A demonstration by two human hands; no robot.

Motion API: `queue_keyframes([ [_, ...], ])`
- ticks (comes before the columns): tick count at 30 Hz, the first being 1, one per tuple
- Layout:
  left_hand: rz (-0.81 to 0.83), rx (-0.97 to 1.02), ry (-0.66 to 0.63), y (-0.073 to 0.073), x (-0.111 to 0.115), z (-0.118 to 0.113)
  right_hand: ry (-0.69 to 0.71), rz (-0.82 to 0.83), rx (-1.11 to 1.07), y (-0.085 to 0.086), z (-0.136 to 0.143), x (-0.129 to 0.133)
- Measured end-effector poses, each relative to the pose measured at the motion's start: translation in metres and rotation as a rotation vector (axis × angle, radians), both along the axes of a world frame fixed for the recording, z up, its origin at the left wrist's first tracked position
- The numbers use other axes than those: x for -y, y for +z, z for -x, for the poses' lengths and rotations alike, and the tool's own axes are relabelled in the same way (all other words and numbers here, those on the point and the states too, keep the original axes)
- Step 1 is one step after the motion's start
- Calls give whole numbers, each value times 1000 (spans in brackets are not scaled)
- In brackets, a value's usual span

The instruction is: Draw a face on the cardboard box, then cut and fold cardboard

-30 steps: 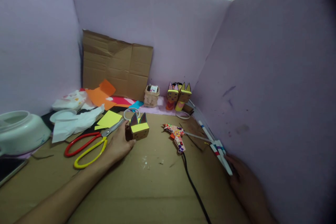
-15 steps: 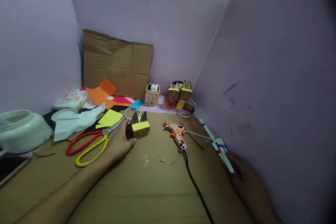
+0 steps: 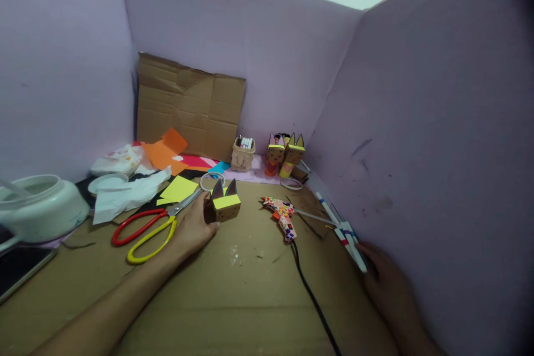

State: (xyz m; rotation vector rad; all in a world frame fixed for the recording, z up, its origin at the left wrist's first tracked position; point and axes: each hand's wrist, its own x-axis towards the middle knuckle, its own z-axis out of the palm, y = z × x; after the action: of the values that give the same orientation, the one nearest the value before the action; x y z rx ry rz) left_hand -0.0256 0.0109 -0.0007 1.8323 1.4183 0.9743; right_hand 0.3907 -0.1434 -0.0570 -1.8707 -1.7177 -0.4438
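My left hand [image 3: 196, 228] is closed around the left side of a small cardboard cat head [image 3: 227, 208], a box with a yellow band and two pointed dark ears, resting on the cardboard-covered table. Scissors [image 3: 169, 214] with one red and one yellow handle lie open beside that wrist. At the right wall, my right hand [image 3: 387, 283] has its fingers curled at the near end of several white markers [image 3: 348, 239]; a dark bit shows by the fingertips, but what it grips is hidden. Between the hands lies a patterned glue gun [image 3: 281, 217], its glue stick sticking out behind.
A black cord [image 3: 311, 289] runs from the glue gun toward me. Behind stand a marker basket [image 3: 243, 156] and two finished-looking cat figures [image 3: 286, 156]. Leftward are yellow paper [image 3: 179, 189], white tissue [image 3: 129, 197], a white pot [image 3: 41, 208] and a phone [image 3: 25, 270]. Purple walls enclose the table.
The camera view has tilted up and shifted slightly. Both hands stay at the same things, and the cat head remains in my left hand.
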Motion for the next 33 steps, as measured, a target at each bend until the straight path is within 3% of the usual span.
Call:
queue_keyframes([
  [10, -4, -67, 40, 11, 6, -6, -32, 22, -33, 2, 0, 3],
  [19, -21, -76, 76, 1, -3, -8, -7, 1, -83, 3, 1, 3],
  [26, -14, -130, 43, 13, -5, -13, 30, -148, -113, 21, 15, 7],
  [33, 4, -169, 44, 14, -14, -15, -83, -250, -95, 24, 22, 9],
])
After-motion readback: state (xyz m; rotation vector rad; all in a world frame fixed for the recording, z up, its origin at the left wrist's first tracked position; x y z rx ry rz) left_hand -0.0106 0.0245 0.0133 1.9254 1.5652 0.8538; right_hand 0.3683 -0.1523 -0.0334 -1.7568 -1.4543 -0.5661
